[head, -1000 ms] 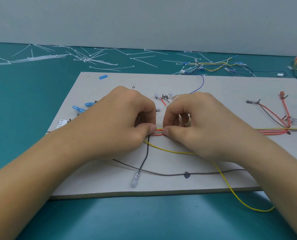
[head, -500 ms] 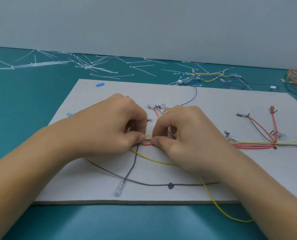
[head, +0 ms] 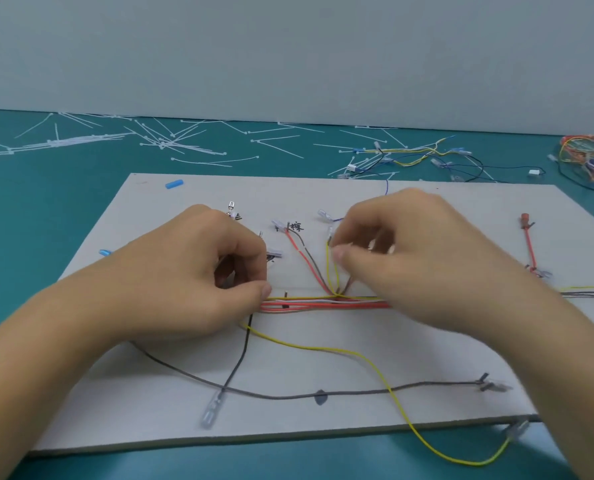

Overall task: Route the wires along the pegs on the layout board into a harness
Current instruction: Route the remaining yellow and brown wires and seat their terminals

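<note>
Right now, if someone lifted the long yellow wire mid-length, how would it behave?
Probably floppy: the yellow wire lies in loose curves and trails past the front edge of the layout board. Likely very light, being thin. The terminal on its free end would probably dangle and swing.

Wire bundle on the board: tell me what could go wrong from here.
1. The left hand pinches the wire bundle; if that pinch slips, the strands may spread apart.
2. The right hand seems to pinch the yellow branch; a hard tug could drag it out of the bundle.
3. The long yellow wire hangs over the layout board's front edge and could snag on an arm.
</note>
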